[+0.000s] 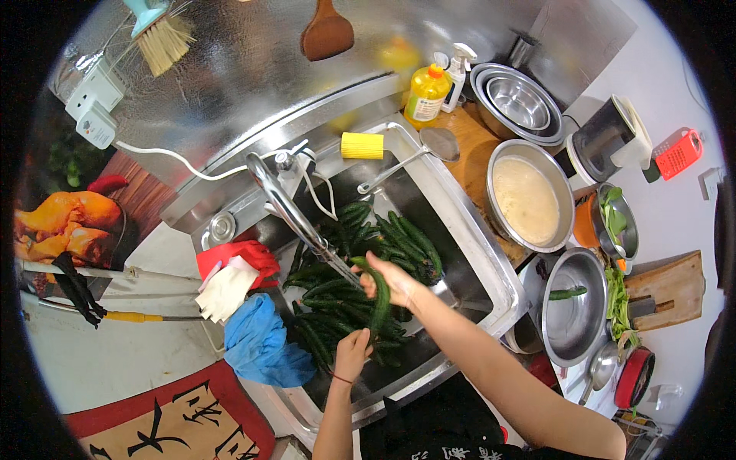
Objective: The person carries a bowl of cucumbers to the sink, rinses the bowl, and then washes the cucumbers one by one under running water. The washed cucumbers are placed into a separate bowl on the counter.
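A curved green cucumber (pixel 380 302) is held in both hands over a stainless steel sink (pixel 468 276). My left hand (pixel 352 352) grips its lower end, and my right hand (pixel 388 279) is closed around its upper part. Water streams from the chrome faucet (pixel 287 207) beside my right hand. Beneath, a heap of cucumbers (pixel 333 299) fills much of the basin. More cucumbers (pixel 411 241) lie together at the basin's right side.
Rubber gloves (pixel 230 287) and a blue cloth (pixel 264 345) hang over the sink's left edge. A ladle (pixel 397 167) and yellow sponge (pixel 362 146) rest at the back rim. Rightward stand a bowl of cloudy liquid (pixel 526 201) and a steel basin (pixel 575 328) holding one cucumber (pixel 567 293).
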Motion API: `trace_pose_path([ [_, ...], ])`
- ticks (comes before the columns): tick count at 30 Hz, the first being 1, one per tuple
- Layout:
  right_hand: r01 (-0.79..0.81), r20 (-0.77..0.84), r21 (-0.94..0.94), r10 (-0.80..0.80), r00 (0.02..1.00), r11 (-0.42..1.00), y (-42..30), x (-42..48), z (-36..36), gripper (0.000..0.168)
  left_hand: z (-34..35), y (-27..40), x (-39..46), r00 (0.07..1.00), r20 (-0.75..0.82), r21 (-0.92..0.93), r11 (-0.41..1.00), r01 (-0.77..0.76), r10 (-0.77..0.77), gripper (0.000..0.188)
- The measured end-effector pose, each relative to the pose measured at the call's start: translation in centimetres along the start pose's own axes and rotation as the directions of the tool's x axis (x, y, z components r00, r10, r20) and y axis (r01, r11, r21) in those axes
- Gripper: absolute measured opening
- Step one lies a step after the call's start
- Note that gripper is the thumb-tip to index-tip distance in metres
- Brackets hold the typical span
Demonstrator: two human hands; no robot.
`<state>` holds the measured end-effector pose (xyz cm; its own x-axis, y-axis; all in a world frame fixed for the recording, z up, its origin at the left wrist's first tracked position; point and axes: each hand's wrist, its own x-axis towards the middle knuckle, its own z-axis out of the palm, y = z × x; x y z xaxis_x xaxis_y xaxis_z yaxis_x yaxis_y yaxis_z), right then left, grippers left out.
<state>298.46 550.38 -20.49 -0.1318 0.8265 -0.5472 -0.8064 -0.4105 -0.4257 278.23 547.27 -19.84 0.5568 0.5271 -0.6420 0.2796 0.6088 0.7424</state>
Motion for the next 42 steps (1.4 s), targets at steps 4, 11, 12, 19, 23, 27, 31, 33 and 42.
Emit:
trace_pose_path([
  [4, 0.242, -0.209, -0.121, -0.263, 0.942, 0.963, 4.2, -4.0, -1.1, 0.028, 2.7, -0.5, 2.8, 0.996, -0.039, 0.004, 0.997, -0.077, 0.077, 0.05],
  [11, 0.311, -0.823, -0.488, -0.549, 0.146, 0.815, -1.9, -24.4, -7.7, 0.037, 3.4, -6.9, 7.4, 0.955, -0.259, 0.88, 0.443, 0.17, 0.147, 0.051],
  [12, 0.338, -0.709, -0.65, -0.703, 0.053, 0.681, -2.6, -27.6, -8.1, 0.038, 4.5, -6.5, 7.6, 0.951, -0.293, 0.9, 0.365, 0.24, 0.097, 0.054],
  [19, -0.65, 0.097, -0.755, -0.995, 0.011, -0.081, -3.4, -35.1, -15.5, 0.018, 5.5, -6.6, 9.7, 0.908, -0.414, 0.825, 0.448, 0.346, 0.063, 0.048],
  [23, 0.025, -0.416, -0.893, -0.847, 0.332, 0.448, -1.8, -23.5, -10.5, 0.015, 2.1, -5.8, 11.5, 0.938, -0.344, 0.289, 0.955, 0.072, 0.033, 0.022],
  [27, 0.184, -0.298, -0.774, -0.605, 0.739, 0.606, 3.3, -10.7, -5.3, 0.026, 2.3, 0.6, 10.7, 0.941, -0.33, -0.153, 0.988, 0.019, -0.069, 0.022],
  [31, 0.309, -0.167, -0.606, -0.497, 0.851, 0.733, 5.0, -3.7, 0.0, 0.027, 3.2, 4.8, 9.8, 0.894, -0.447, -0.338, 0.925, -0.171, 0.001, 0.032],
  [33, 0.273, -0.192, -0.697, -0.539, 0.82, 0.663, 4.2, -2.6, 2.1, 0.022, 2.3, 5.3, 10.5, 0.856, -0.516, -0.418, 0.881, -0.222, -0.029, 0.03],
  [42, 0.472, -0.178, -0.073, -0.477, 0.861, 0.879, 0.6, 0.7, 3.6, 0.013, -0.4, 5.3, 7.5, 0.936, -0.349, -0.676, 0.703, -0.222, -0.041, 0.018],
])
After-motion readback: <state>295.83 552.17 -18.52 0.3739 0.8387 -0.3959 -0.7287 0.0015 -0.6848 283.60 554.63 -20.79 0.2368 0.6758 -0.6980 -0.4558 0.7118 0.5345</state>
